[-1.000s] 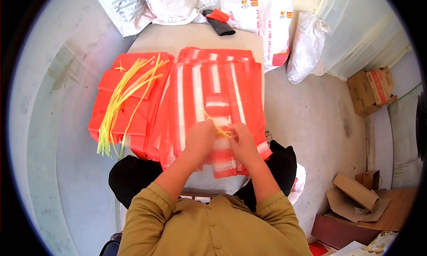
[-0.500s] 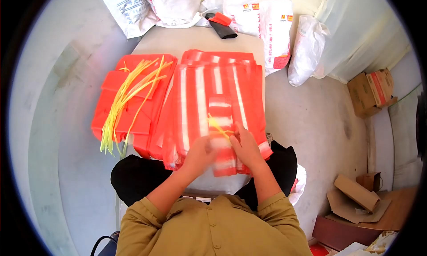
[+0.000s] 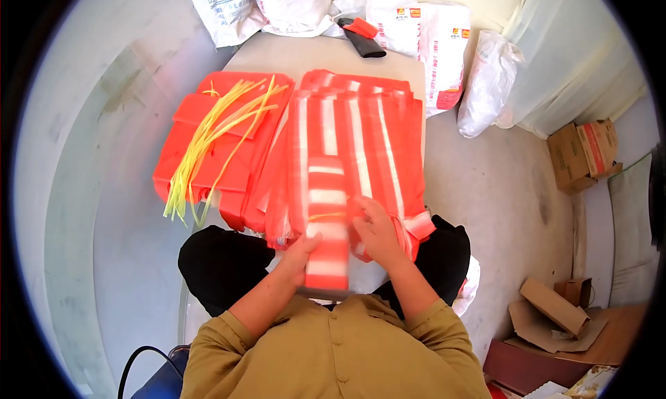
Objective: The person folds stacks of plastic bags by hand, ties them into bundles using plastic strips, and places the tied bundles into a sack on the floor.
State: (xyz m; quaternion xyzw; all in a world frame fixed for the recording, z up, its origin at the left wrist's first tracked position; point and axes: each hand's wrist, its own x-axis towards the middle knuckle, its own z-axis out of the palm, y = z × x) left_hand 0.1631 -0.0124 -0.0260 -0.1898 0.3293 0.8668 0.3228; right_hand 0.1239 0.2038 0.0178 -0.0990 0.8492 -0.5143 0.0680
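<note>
My left hand [image 3: 297,257] is closed on the lower left edge of a narrow folded bundle [image 3: 326,267] of red-and-white striped plastic sheeting. A thin yellow strip [image 3: 326,217] crosses the middle of the bundle. At its right edge is my right hand [image 3: 377,231], with fingers bent and slightly blurred; whether they grip the bundle cannot be made out. Under both hands lies a stack of the same striped sheeting [image 3: 361,149]. To its left, a bunch of loose yellow strips [image 3: 201,149] rests on a pile of folded red sheeting [image 3: 184,122].
The stacks lie on a beige surface [image 3: 277,56] before my knees. A black tube-like thing with a red piece [image 3: 364,44] sits at its far edge, near white sacks [image 3: 444,59]. Cardboard boxes [image 3: 579,156] stand on the right, more cardboard [image 3: 555,316] at lower right.
The bundle has shifted left and toward me in my hands. The yellow strip, its ends loose before, now shows as a thin line across it. The view has moved slightly.
</note>
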